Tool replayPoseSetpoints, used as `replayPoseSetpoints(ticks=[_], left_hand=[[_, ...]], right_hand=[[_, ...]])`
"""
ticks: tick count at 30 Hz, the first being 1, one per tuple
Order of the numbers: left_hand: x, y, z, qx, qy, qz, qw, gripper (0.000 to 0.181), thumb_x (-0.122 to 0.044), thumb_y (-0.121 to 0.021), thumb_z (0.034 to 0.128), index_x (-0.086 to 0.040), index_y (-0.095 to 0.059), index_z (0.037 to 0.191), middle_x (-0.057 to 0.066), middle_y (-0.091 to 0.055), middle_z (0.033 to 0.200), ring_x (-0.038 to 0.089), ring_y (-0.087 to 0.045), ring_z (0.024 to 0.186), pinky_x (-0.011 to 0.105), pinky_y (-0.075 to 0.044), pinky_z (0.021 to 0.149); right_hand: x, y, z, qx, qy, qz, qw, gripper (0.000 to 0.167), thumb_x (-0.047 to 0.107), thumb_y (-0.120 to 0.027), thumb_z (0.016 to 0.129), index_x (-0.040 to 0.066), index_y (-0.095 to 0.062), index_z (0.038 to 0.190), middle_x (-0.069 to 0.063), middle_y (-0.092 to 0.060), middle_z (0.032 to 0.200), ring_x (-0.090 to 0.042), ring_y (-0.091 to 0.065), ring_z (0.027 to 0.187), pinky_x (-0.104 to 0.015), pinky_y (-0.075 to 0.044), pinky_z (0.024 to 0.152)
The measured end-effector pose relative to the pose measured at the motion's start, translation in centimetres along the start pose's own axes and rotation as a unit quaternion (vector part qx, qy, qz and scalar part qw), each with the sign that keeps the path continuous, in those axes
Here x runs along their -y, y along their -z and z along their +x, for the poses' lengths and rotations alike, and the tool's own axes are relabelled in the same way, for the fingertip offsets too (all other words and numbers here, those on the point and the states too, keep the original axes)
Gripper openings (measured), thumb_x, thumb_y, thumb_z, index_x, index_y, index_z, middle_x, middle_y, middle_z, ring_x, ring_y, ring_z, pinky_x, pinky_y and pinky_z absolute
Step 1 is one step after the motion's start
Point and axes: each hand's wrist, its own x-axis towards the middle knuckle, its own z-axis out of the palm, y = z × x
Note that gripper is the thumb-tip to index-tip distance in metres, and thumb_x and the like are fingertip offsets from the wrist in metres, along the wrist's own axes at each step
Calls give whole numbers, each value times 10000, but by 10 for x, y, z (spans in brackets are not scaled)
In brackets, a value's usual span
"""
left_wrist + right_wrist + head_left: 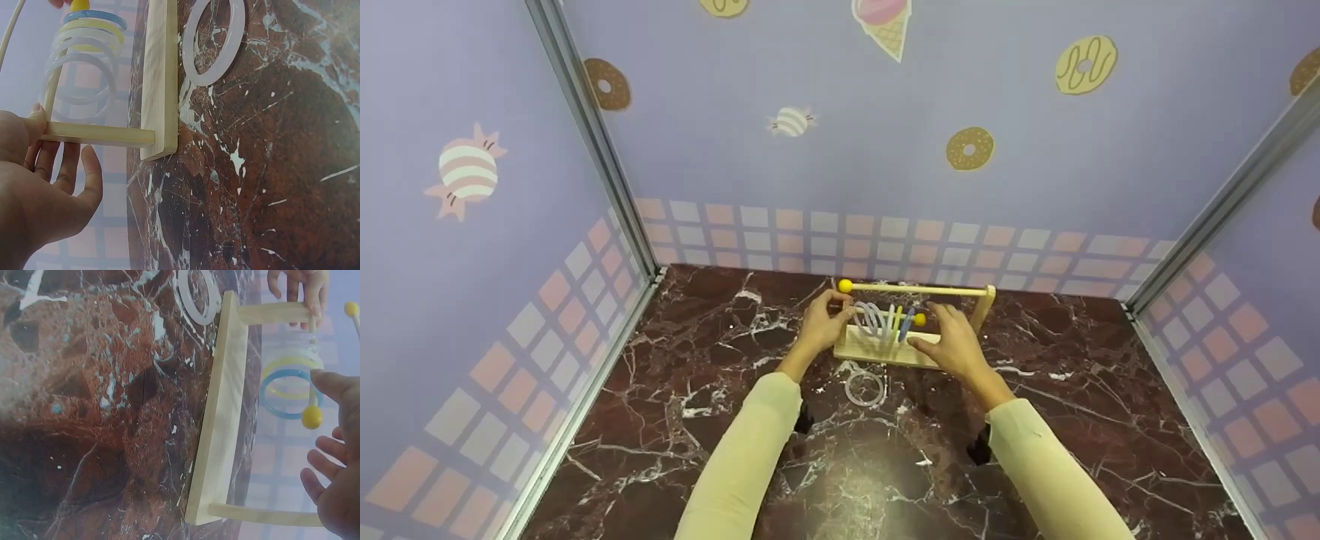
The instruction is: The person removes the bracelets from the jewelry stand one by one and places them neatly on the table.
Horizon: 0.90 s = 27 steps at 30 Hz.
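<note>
Wooden stand [851,346] on the dark marbled bench [720,420], seen from the head: hung with rings [891,322] on one level, bare along the long upper rod [919,289]. Framed by both hands, with the left hand [819,326] at the stand's left end and the right hand [958,349] just right of the row. Flat on the bench in front, off both rods: one loose ring [848,390].

From the left wrist: grips the end post [98,134] with the left hand, fingers behind the wood. Around the lower rod [52,93], from post to tip: clear rings [112,84], then the yellow ring [120,39], then the blue ring [107,15].

From the right wrist: reaches a thumb toward the rod between the blue ring and the yellow ball [311,417], right fingers parted, grasping nothing; impossible to tell whether touching. Apparently well advanced, with several rings threaded and only the loose one seemingly left to place.
</note>
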Motion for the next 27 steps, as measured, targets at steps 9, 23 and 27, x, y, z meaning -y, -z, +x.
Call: replayPoseSetpoints(ticks=[9, 23, 27], left_hand=[[1, -1, -1, -21, 108, 98, 9999, 198, -116, -766, 978, -40, -711, 1152, 133, -748, 1163, 280, -697, 1103, 400, -552, 987], [2, 0, 2, -21, 97, 155, 9998, 194, -128, -765, 979, -54, -715, 1152, 129, -744, 1176, 291, -683, 1123, 426, -520, 1029], [1, -1, 3, 70, 77, -19, 9999, 210, -113, -761, 982, -24, -706, 1165, 166, -738, 1180, 327, -687, 1125, 431, -542, 1010]], right_hand=[[-6, -5, 10, 392, 141, -9, 9991, 803, 336, -887, 850, -19, -552, 1487, -269, -584, 1447, -485, -534, 1339, -573, -391, 1160], [4, -9, 21, 644, 214, -29, 9977, 689, 283, -879, 869, -14, -612, 1430, -233, -604, 1429, -431, -564, 1312, -556, -443, 1110], [4, -10, 22, 678, 271, 5, 9973, 647, 263, -862, 883, 3, -626, 1426, -232, -615, 1418, -430, -562, 1310, -562, -446, 1107]])
